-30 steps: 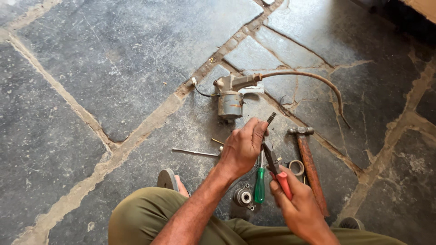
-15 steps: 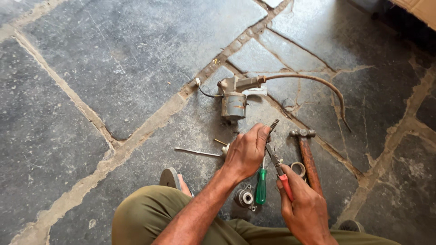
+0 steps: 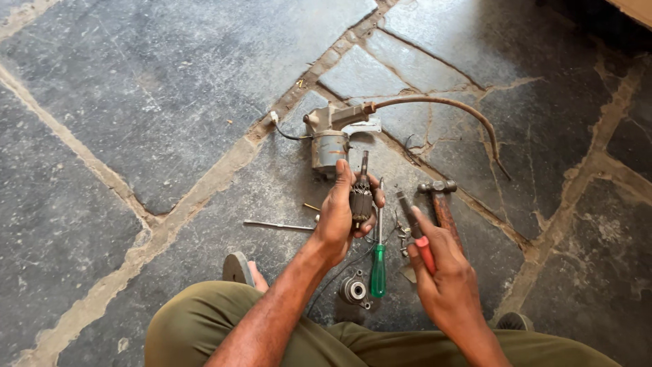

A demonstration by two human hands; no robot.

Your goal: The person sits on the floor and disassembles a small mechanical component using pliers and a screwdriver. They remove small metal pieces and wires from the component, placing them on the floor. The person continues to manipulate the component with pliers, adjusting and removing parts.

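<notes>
armature: motor armature [image 3: 360,198] upright in left hand [image 3: 339,217], fingers wrapped round its core, shaft end up
change: left hand has come up off the floor; armature, hidden under the palm a second ago, now shows clear
right hand: right hand [image 3: 445,272] closed on red-handled pliers [image 3: 415,231], just right of armature, nose not touching it
between hands: green screwdriver [image 3: 377,255] on stone floor [image 3: 136,102]
beyond left hand: motor housing [image 3: 329,139] with hose
right of pliers: hammer [image 3: 441,200]
</notes>
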